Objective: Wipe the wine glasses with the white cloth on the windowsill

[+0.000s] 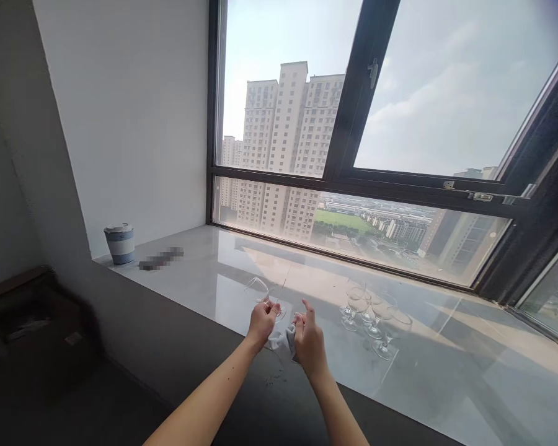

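My left hand [263,323] is closed around the stem of a clear wine glass [256,286]. The glass is tilted, its bowl toward the left and its round foot beside my fingers. In my right hand [309,337] is a bunched pale grey cloth [291,337], gripped with the index finger raised. Part of the cloth hangs between both hands, close to the glass foot; whether it touches the foot I cannot tell. To the right, several clear stemmed glasses [374,310] stand grouped on the sill, overlapping one another.
The glossy grey window sill [195,272] has its front edge under my hands. At its left end stands a blue and white lidded paper cup [120,243], beside a blurred-out item [161,258]. Behind runs a dark window frame [353,192]. A box [37,310] sits low at left.
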Demonstrator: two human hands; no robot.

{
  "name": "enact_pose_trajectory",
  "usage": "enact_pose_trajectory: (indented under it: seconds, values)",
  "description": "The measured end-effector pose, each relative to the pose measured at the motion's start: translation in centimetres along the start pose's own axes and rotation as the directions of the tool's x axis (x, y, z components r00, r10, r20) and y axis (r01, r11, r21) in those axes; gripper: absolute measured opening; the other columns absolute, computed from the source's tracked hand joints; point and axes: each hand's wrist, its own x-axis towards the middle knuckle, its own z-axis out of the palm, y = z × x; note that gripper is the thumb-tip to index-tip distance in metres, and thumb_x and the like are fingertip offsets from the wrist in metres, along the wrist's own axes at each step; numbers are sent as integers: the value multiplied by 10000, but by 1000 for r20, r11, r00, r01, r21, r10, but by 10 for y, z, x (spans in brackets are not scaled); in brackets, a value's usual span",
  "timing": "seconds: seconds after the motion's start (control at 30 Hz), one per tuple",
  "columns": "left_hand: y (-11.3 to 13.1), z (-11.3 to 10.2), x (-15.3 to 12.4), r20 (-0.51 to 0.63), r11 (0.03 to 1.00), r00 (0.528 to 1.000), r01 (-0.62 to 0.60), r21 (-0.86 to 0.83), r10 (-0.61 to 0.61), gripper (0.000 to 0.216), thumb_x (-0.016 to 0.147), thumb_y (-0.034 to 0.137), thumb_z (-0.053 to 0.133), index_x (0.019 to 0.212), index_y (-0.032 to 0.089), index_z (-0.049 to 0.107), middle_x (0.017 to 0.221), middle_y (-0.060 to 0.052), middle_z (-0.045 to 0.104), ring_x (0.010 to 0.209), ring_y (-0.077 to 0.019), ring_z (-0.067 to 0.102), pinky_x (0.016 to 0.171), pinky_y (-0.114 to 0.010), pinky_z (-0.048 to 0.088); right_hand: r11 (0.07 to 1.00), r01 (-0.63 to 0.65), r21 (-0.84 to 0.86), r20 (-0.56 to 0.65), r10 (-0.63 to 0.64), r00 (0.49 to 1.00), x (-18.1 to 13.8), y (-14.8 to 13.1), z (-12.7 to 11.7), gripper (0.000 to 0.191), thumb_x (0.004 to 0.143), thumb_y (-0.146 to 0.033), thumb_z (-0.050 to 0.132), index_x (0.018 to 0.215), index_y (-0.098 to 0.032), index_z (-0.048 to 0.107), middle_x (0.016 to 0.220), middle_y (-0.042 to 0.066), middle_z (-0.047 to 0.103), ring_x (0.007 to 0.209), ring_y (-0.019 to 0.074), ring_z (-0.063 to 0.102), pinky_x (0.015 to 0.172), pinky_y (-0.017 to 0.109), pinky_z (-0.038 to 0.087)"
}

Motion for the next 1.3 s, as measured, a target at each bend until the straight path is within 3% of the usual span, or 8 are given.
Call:
enact_pose_trajectory:
  seconds: [0.2,0.33,0.47,0.6,0.77,0.93,1.03,1.3]
  values:
    - [5,-1,-3,-3,995,1000,-18,102,18,436,783,536,513,558,162,513,501,39,428,492,-86,357,499,-223,239,930,151,-334,40,-146,988,-16,48,-84,425,952,-296,297,1353,-185,387,996,118,653,830,215,645,682,335,516]
    - [12,-2,-7,22,993,1000,1,117,-4,428,785,541,507,563,176,483,494,46,381,485,-89,329,493,-226,228,854,194,-483,-18,-231,973,-42,83,-152,354,941,-306,351,1259,-212,474,1131,124,611,970,218,618,774,332,512]
    - [12,-2,-7,35,989,999,-31,146,26,433,785,554,504,577,175,499,514,35,412,504,-100,363,503,-226,248,771,109,-628,-170,-272,947,-54,120,-211,296,925,-310,372,1151,-195,525,1095,128,623,1047,229,576,892,360,461]
    - [10,-1,-6,50,984,998,-55,167,47,427,769,552,522,582,168,521,526,29,448,514,-103,390,513,-222,271,679,-95,-728,-269,-156,950,-35,146,-249,340,919,-284,313,1132,-145,539,1026,165,626,1068,251,543,887,373,440]
    - [12,1,-7,51,978,997,-64,200,54,429,770,543,526,549,177,483,510,36,432,499,-97,376,503,-219,258,511,-346,-787,-360,75,930,-15,155,-254,398,881,-352,347,1143,-137,557,1038,185,622,1251,321,365,944,495,346]
    - [9,1,-5,68,964,995,-90,249,75,436,762,547,530,526,184,480,508,26,464,502,-110,406,506,-225,267,545,-450,-708,-311,332,891,-28,158,-233,743,816,-588,402,1377,-107,331,1205,190,560,1187,342,431,916,471,348]
    - [8,3,-4,73,949,994,-99,301,81,425,771,528,518,523,184,499,519,17,496,513,-119,435,516,-228,279,581,-416,-700,-251,345,904,-33,161,-228,894,771,-612,465,1428,-62,208,1222,211,533,1138,328,481,919,414,358]
    - [23,26,-15,215,819,952,-300,490,220,369,809,423,504,523,191,497,591,-1,544,569,-134,469,570,-238,290,625,-479,-616,-278,397,875,-32,160,-233,909,766,-531,498,1458,-80,119,1177,189,551,1094,302,511,864,367,402]
